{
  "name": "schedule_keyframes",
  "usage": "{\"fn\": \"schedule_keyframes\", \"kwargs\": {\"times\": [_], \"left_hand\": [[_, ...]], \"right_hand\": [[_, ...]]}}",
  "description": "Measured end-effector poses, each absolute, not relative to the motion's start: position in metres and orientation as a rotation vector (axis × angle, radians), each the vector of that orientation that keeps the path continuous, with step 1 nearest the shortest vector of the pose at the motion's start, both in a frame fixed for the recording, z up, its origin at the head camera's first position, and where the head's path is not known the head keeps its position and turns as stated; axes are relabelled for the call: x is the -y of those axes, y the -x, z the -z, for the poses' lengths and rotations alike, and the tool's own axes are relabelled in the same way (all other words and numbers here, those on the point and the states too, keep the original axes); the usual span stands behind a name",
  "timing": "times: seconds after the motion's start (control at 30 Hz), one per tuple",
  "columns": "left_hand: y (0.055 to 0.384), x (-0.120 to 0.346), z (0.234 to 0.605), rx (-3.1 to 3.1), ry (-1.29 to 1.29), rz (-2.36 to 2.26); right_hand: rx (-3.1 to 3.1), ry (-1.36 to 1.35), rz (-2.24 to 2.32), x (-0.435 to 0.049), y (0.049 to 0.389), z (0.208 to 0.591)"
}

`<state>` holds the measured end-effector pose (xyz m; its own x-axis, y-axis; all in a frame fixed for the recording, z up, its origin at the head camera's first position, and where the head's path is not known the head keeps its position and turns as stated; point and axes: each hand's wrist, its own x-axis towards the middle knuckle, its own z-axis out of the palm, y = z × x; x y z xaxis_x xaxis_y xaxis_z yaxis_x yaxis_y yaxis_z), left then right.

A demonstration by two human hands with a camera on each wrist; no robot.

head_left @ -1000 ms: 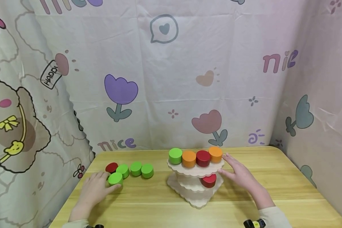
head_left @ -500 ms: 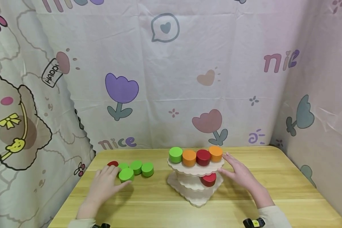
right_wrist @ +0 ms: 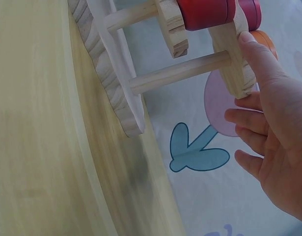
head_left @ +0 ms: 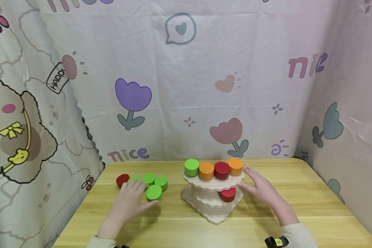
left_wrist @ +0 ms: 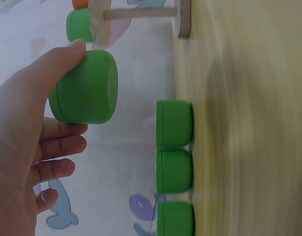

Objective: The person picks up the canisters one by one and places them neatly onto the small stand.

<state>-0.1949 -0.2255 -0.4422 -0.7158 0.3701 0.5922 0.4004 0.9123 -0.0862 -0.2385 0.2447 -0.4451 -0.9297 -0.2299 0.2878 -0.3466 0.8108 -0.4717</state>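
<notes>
My left hand [head_left: 127, 203] pinches a green round block [head_left: 154, 193] between thumb and fingers. In the left wrist view this green block is lifted above the table. My right hand [head_left: 263, 188] holds the right corner of the top tier [right_wrist: 234, 64] of a tiered wooden stand [head_left: 215, 215], its thumb on the edge. On that top tier sit a green block [head_left: 191, 167], two orange blocks [head_left: 206, 171] and a red block [head_left: 221, 171]. Another red block [head_left: 227, 195] rests on the tier below.
Several green blocks [head_left: 161, 183] stand on the wooden table [head_left: 179, 237] beyond my left hand, which partly covers one. A loose red block [head_left: 122, 180] lies at their left. A printed curtain [head_left: 173, 86] hangs behind the table.
My left hand has moved right with the green block, from beside the loose red block to in front of the other green ones. My right hand has stayed at the stand.
</notes>
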Motion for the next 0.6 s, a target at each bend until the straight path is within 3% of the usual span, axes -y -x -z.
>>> {"fn": "schedule_keyframes", "kwargs": {"times": [0.6], "left_hand": [[0.201, 0.178, 0.445, 2.384, 0.735, 0.099]], "right_hand": [[2.76, -0.465, -0.778, -0.245, 0.238, 0.444]]}}
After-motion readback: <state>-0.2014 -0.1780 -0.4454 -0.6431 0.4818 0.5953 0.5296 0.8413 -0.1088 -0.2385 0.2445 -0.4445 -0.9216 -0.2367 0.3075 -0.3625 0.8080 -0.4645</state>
